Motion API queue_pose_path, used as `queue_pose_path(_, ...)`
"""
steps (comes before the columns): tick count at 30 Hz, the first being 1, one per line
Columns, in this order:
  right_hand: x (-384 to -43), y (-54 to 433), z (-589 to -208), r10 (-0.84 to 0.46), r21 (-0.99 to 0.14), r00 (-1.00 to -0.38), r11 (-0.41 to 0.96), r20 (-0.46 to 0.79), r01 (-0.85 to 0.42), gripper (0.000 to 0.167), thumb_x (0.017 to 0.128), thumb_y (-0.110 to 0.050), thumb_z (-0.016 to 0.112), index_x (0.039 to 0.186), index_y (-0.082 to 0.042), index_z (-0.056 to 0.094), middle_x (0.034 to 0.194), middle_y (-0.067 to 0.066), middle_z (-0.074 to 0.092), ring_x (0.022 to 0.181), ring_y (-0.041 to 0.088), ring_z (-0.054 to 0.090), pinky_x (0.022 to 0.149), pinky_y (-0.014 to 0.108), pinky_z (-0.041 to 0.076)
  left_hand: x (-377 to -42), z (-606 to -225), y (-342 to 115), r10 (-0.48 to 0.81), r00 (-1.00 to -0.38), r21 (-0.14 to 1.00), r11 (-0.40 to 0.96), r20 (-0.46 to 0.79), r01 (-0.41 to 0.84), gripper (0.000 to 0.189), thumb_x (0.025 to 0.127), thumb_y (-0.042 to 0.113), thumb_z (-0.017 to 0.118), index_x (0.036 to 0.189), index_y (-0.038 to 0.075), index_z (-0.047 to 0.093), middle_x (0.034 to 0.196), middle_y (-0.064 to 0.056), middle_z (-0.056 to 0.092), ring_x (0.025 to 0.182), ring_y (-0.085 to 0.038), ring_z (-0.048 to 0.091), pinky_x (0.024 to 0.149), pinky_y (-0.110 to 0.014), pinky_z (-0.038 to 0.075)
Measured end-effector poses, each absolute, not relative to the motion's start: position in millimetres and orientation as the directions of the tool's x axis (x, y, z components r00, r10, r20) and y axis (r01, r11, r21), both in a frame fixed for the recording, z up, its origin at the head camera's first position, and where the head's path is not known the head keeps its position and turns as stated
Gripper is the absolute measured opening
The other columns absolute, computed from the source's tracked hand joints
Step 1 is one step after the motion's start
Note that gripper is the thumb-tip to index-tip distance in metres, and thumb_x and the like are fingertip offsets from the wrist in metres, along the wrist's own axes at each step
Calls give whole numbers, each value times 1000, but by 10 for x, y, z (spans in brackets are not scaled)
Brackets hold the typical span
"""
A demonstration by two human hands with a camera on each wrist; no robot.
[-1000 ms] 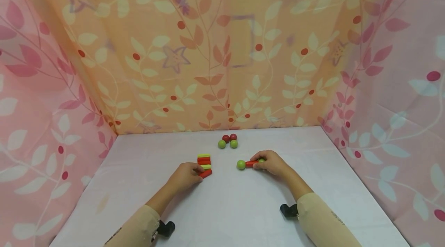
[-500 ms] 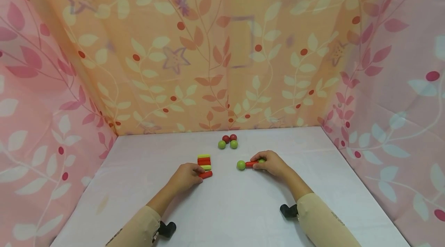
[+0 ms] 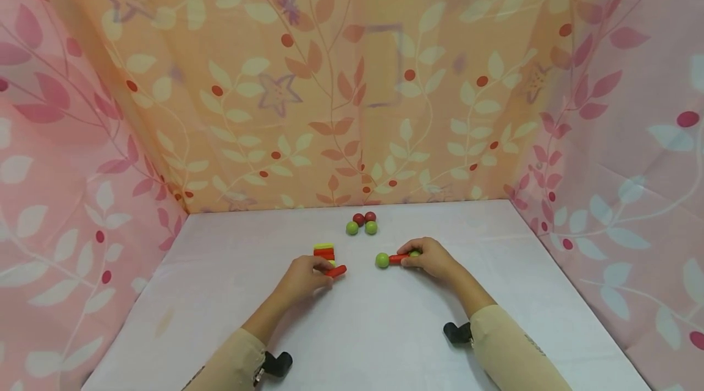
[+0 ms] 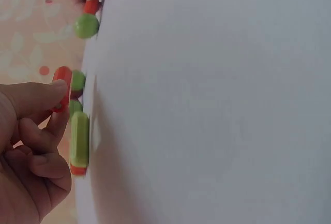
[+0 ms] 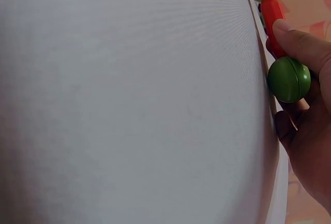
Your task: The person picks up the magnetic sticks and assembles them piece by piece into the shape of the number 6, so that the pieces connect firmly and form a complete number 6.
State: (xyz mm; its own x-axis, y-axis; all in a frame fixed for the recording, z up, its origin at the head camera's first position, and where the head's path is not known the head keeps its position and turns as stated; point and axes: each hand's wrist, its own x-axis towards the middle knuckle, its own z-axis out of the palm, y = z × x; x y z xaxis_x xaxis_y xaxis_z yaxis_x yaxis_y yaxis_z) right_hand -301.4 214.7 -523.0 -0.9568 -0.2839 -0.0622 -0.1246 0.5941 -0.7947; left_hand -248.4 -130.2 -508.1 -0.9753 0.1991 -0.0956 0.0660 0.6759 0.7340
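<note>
We see the loose red stick (image 3: pixel 337 270) out at the fingertips of the left hand (image 3: pixel 302 275), just beside the near end of a small row of sticks. Its long axis runs mostly crosswise in the head view, with a slight slant: the free end points right and a little away from us, toward the other hand. In the left wrist view we find thumb and forefinger pinching it, the remaining fingers bent in toward the palm.

To its right lies the dumbbell-shaped piece, a red bar (image 3: pixel 396 259) with a green ball at each end. Its axis also runs nearly left to right, the left ball (image 3: pixel 382 260) slightly nearer us than the right ball (image 3: pixel 415 253), which the right hand (image 3: pixel 431 256) partly hides. That hand's thumb and fingers clamp the bar.

Behind the left fingers we make out a yellow-green stick (image 3: pixel 323 246) and red ones (image 3: pixel 324 253), lying crosswise side by side, with another yellow-green bit (image 3: pixel 332 263) partly covered. Farther back, two red balls (image 3: pixel 359 219) sit behind two green balls (image 3: pixel 352 228) on the white table (image 3: pixel 220 238). Beyond stands an orange leaf-patterned curtain (image 3: pixel 330 85).
</note>
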Motion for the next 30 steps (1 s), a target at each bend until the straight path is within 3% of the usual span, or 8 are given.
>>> queue_pose_path(14, -3013, 2129, -5207, -272, -793, -959, 599, -75, -108, 19, 72, -31, 76, 90, -33, 69, 101, -11, 61, 100, 16, 50, 94, 42, 36, -2312, -5112, -935, 140, -987, 827, 562, -76, 16, 16, 76, 23, 74, 90, 27, 69, 89, 8, 61, 88, -17, 51, 69, -28, 46)
queue_pose_path(21, -2999, 2098, -5158, -261, -793, -962, 601, -76, -100, 18, 74, -28, 76, 90, -31, 69, 101, -9, 61, 101, 18, 50, 94, 43, 36, -2287, -5200, -809, 97, -991, 883, 468, -96, -40, 17, 75, 24, 75, 90, 23, 69, 86, 5, 63, 81, -17, 56, 67, -27, 50)
queue_pose_path(30, -3003, 2076, -5190, -287, -797, -955, 592, -72, -118, 19, 72, -30, 77, 88, -33, 69, 100, -11, 62, 101, 16, 51, 95, 41, 36, -2215, -5246, -647, 23, -997, 894, 445, -78, -59, 17, 74, 22, 76, 89, 18, 70, 79, 2, 62, 71, -15, 57, 60, -26, 50)
